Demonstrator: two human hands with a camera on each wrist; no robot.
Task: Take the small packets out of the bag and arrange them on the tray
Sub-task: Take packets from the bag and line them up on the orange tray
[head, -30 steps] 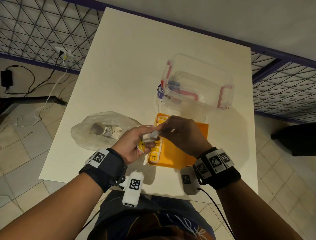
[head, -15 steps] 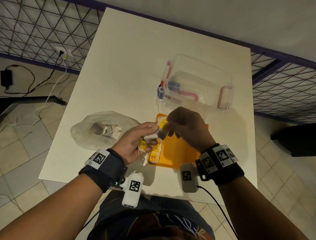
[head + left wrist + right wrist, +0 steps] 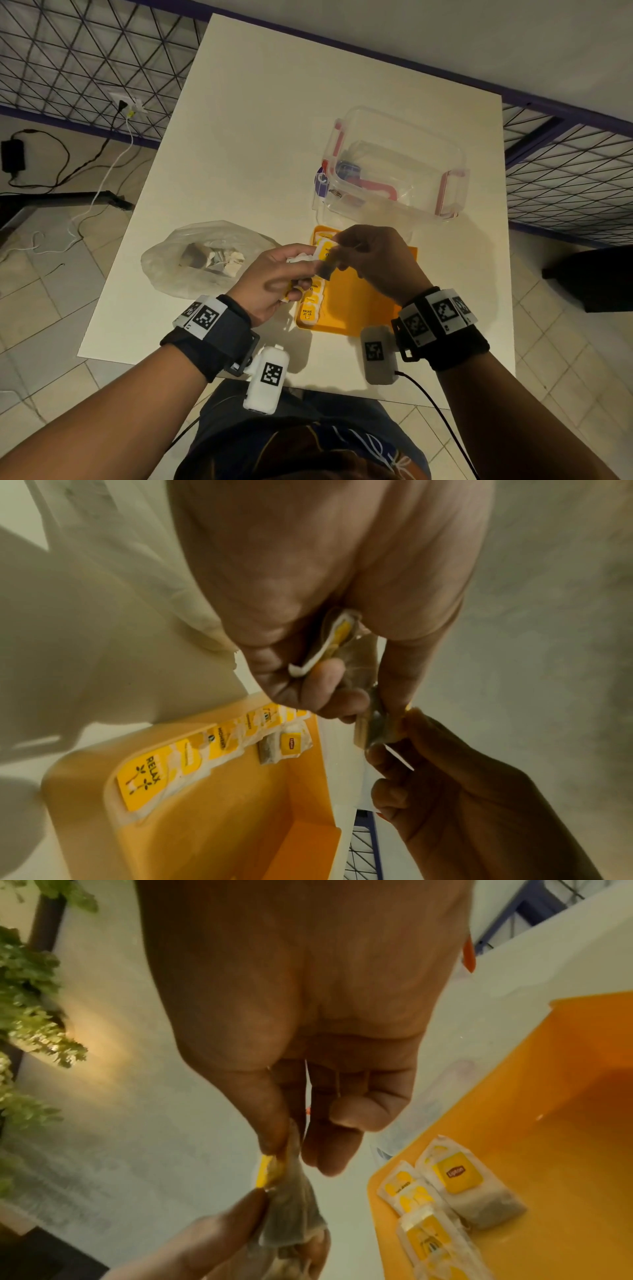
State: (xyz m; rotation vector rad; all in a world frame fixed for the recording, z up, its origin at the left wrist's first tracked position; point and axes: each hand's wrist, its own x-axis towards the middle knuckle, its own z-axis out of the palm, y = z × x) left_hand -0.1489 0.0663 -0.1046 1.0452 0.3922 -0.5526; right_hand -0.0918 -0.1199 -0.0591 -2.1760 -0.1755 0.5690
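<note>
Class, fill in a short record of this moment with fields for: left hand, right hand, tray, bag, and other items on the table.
left hand: left hand grips a bunch of tea bags above the tray's left edge
right hand: right hand pinches one tea bag at its top, with the left hand also on it
tray: orange tray holds a row of yellow-labelled tea bags along its left side
bag: translucent plastic bag lies left of the tray with packets inside
other items: clear lidless container with red clips behind the tray on the white table

Right hand (image 3: 373, 260) hides part of the orange tray (image 3: 359, 308).
</note>
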